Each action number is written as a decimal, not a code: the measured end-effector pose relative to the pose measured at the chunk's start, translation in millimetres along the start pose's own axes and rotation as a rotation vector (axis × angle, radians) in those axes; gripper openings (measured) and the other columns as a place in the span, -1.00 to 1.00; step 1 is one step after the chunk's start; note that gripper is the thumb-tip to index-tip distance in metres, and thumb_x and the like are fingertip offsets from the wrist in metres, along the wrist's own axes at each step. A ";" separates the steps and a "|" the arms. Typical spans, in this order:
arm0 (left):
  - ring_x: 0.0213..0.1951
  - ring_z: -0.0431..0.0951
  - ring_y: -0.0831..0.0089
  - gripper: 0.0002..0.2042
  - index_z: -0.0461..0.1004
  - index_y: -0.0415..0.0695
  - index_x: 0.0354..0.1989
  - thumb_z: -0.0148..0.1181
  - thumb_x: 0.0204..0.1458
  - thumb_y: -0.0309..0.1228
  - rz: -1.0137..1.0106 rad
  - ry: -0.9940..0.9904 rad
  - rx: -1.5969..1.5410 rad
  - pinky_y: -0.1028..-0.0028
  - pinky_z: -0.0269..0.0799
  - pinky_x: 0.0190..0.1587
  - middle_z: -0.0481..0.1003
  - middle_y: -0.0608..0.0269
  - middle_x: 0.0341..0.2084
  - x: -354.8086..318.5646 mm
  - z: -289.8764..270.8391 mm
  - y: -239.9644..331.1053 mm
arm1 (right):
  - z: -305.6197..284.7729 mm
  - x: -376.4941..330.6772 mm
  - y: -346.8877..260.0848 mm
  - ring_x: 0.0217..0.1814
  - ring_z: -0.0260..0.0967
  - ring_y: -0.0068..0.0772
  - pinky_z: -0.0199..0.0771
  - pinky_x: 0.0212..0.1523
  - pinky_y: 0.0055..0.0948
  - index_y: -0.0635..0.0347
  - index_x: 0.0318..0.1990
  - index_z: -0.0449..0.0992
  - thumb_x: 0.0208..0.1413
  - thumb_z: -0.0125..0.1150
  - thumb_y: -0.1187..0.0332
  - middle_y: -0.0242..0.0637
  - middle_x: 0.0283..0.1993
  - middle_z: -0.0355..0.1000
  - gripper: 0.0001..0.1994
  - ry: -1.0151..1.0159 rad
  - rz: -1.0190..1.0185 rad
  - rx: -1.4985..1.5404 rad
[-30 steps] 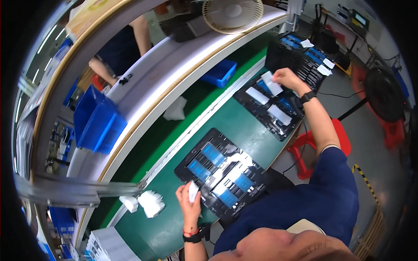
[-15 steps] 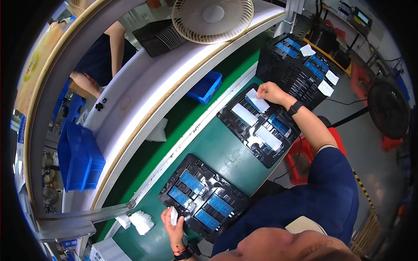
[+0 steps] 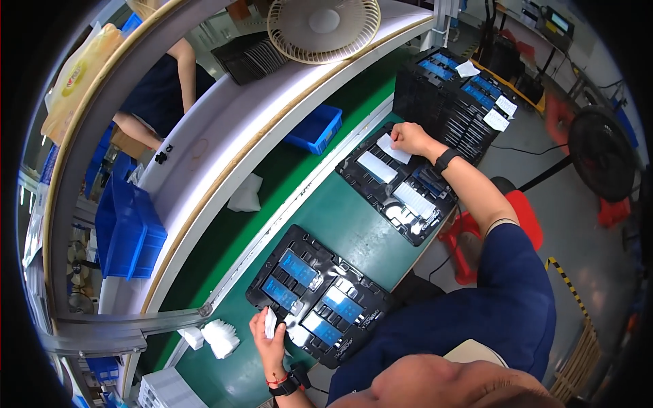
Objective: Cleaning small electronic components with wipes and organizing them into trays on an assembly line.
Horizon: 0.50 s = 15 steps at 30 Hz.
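My right hand (image 3: 411, 139) is closed on the upper end of a white paper slip (image 3: 394, 151), over a corner pocket of the far black plastic tray (image 3: 386, 196). Two more white slips (image 3: 376, 167) lie across other pockets there. The remaining pocket, under my wrist, shows a dark blue piece (image 3: 428, 181). My left hand (image 3: 269, 343) pinches a small folded wad of white slips (image 3: 271, 324) beside the near black tray (image 3: 329, 266). Flat blue rectangular pieces (image 3: 298, 267) sit uncovered in that tray's pockets.
White paper piles (image 3: 221, 338) rest left of my left hand. Stacked black trays (image 3: 442, 102) rise beyond the far tray. A blue bin (image 3: 316, 129) and white bag (image 3: 245, 193) lie on the green strip. A round fan (image 3: 324, 20) stands above; a person's arm (image 3: 185, 78) is across the bench.
The paper slip under my right hand now lies flatter and covers the blue edge that showed beside it. My left hand keeps its wad; the whole view has shifted slightly.
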<state>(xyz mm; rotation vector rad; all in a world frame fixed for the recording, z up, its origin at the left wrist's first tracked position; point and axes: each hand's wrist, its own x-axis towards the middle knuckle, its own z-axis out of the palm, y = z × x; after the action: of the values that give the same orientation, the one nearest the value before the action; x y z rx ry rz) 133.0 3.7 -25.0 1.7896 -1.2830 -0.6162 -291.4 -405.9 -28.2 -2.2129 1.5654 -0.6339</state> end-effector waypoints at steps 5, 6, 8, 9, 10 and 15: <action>-0.05 0.29 0.29 -0.51 0.39 -0.15 0.02 0.28 -0.19 -0.48 0.021 0.022 -0.035 0.39 0.20 0.03 0.26 0.14 -0.12 -0.2 0.9 -2.3 | -1.2 -6.2 -8.1 -0.02 0.34 -0.13 0.29 -0.03 -0.27 0.11 -0.20 0.44 -0.22 0.32 0.32 -0.21 -0.19 0.42 -0.65 0.008 0.042 -0.117; -0.05 0.29 0.29 -0.51 0.39 -0.15 0.02 0.28 -0.19 -0.48 0.017 0.025 -0.036 0.39 0.20 0.03 0.26 0.14 -0.12 -1.0 0.0 -2.2 | -1.8 -8.8 -14.4 -0.02 0.34 -0.13 0.29 -0.03 -0.27 0.11 -0.20 0.44 -0.22 0.32 0.32 -0.21 -0.19 0.42 -0.65 0.004 0.039 -0.118; -0.06 0.29 0.29 -0.52 0.39 -0.15 0.02 0.27 -0.19 -0.48 0.026 0.018 0.013 0.40 0.20 0.03 0.26 0.14 -0.13 -1.7 -1.1 -1.5 | -3.4 -15.3 -26.8 -0.08 0.33 -0.14 0.28 -0.07 -0.26 0.12 -0.28 0.48 -0.19 0.26 0.35 -0.23 -0.23 0.40 -0.75 0.096 -0.070 -0.272; -0.06 0.29 0.29 -0.52 0.39 -0.15 0.02 0.27 -0.19 -0.48 0.018 0.022 0.015 0.40 0.20 0.03 0.26 0.14 -0.13 -2.5 -2.1 -1.5 | -3.3 -16.2 -29.1 -0.08 0.33 -0.14 0.28 -0.07 -0.26 0.12 -0.28 0.48 -0.19 0.26 0.35 -0.23 -0.23 0.40 -0.75 0.088 -0.074 -0.269; -0.06 0.29 0.29 -0.52 0.39 -0.15 0.02 0.27 -0.19 -0.48 0.029 0.016 0.022 0.40 0.20 0.03 0.26 0.14 -0.14 -2.0 -2.3 -1.5 | -3.2 -16.7 -29.4 -0.12 0.33 -0.16 0.27 -0.09 -0.26 0.13 -0.34 0.49 -0.18 0.23 0.37 -0.24 -0.26 0.40 -0.81 0.052 -0.119 -0.328; -0.06 0.29 0.28 -0.51 0.38 -0.17 0.03 0.26 -0.18 -0.48 0.025 -0.003 0.031 0.40 0.19 0.03 0.26 0.13 -0.13 1.0 -1.0 5.9 | -3.3 -17.8 -33.4 -0.18 0.33 -0.20 0.25 -0.15 -0.26 0.14 -0.42 0.51 -0.13 0.16 0.38 -0.25 -0.36 0.40 -0.91 0.055 -0.173 -0.477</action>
<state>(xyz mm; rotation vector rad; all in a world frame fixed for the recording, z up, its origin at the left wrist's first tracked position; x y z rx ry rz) 131.1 2.4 -19.4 1.7956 -1.3214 -0.5879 -272.1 -378.3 -10.6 -2.7209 1.7032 -0.3977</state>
